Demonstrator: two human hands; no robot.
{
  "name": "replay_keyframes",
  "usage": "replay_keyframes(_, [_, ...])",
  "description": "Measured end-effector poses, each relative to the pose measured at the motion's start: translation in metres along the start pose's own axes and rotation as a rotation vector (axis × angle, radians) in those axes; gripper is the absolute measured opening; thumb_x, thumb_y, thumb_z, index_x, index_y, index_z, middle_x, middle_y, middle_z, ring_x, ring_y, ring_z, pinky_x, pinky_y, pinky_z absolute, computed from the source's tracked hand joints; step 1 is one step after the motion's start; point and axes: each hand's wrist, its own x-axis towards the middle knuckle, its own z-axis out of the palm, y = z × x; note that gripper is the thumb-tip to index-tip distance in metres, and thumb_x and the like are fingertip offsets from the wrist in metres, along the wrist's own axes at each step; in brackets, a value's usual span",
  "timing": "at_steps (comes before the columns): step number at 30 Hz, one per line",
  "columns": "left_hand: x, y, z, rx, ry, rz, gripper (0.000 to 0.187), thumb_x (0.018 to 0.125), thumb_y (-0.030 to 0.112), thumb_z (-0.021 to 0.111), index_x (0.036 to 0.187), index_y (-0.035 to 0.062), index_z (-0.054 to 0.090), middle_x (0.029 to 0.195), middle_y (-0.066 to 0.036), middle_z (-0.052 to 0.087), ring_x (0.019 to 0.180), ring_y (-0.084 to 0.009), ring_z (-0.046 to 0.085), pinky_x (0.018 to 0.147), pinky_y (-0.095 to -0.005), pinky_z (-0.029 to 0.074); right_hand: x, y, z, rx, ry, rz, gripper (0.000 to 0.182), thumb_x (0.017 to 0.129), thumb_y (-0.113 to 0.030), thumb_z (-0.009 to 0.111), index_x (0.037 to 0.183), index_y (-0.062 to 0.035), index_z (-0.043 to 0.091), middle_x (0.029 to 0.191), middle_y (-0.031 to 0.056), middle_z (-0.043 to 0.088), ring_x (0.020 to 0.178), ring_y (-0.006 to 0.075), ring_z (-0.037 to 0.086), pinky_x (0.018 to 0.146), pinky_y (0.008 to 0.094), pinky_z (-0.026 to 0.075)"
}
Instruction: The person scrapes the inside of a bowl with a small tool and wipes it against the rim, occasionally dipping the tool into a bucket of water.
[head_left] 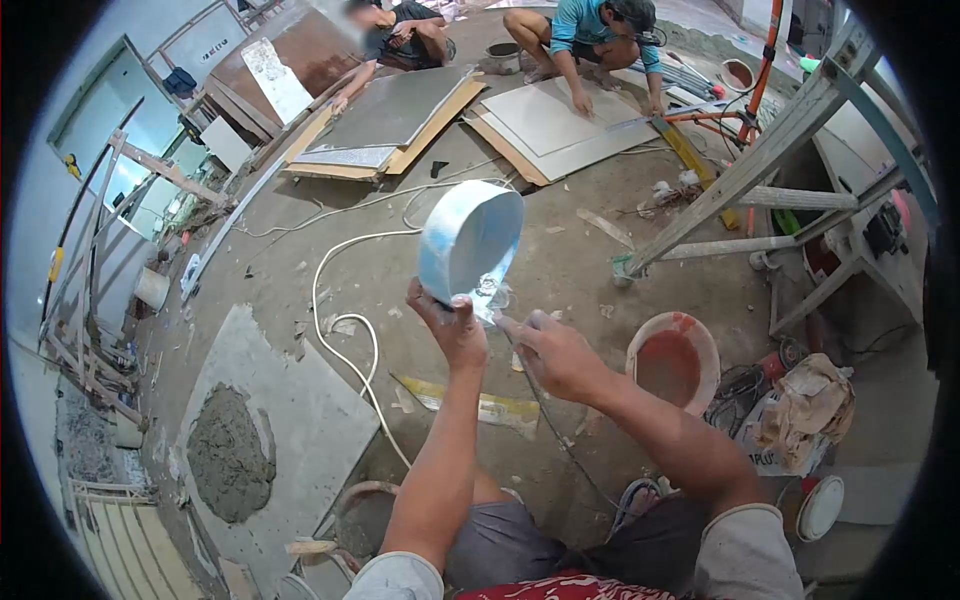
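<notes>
A round, shallow, white-and-blue container (440, 245) is tilted on its side in front of me, its hollow facing right. My left hand (455, 330) grips its lower edge, with the thumb at the rim. Close to the container's lower right edge is my right hand (555, 350), its fingers closed together; whatever it holds, if anything, is too small to name. A bright whitish patch (487, 288) shows inside the rim near the right fingertips.
Wet mortar (230, 453) lies on a grey board (325, 400) at left. A reddish bucket (710, 360) and a ladder (740, 180) stand at right. Two people crouch beside large tiles (570, 115) ahead. A white cable (318, 290) crosses the floor.
</notes>
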Motion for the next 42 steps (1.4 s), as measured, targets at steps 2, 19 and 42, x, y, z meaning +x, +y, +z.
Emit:
replay_keyframes(2, [-0.001,-0.004,-0.007,0.01,0.011,0.005,0.099,0.075,0.076,0.063,0.132,0.0032,0.027,0.123,-0.012,0.037,0.115,-0.0223,0.039,0.101,-0.0387,0.033,0.009,-0.001,0.003,-0.141,-0.071,0.09,0.048,0.09,-0.006,0.05,0.137,-0.013,0.052,0.089,0.0175,0.054,0.081,0.0371,0.058,0.072,0.0473,0.047])
replay_keyframes(19, [-0.002,0.007,-0.02,-0.105,0.161,-0.398,0.085,0.086,0.069,0.053,0.141,0.0101,0.024,0.138,-0.015,0.037,0.123,-0.0286,0.046,0.096,-0.048,0.045,0.023,0.041,-0.008,0.172,0.354,0.162,0.028,0.093,-0.012,0.054,0.119,-0.0008,0.052,0.099,0.028,0.061,0.09,0.0453,0.059,0.076,0.0494,0.047])
replay_keyframes(42, [-0.025,0.028,0.01,-0.294,-0.23,-0.607,0.067,0.092,0.047,0.061,0.142,0.0222,0.024,0.137,-0.008,0.045,0.122,-0.0287,0.053,0.092,-0.0469,0.054,0.026,0.069,-0.018,0.375,0.547,0.283,0.04,0.081,-0.01,0.068,0.115,-0.0017,0.048,0.096,0.02,0.063,0.088,0.0342,0.065,0.079,0.042,0.05])
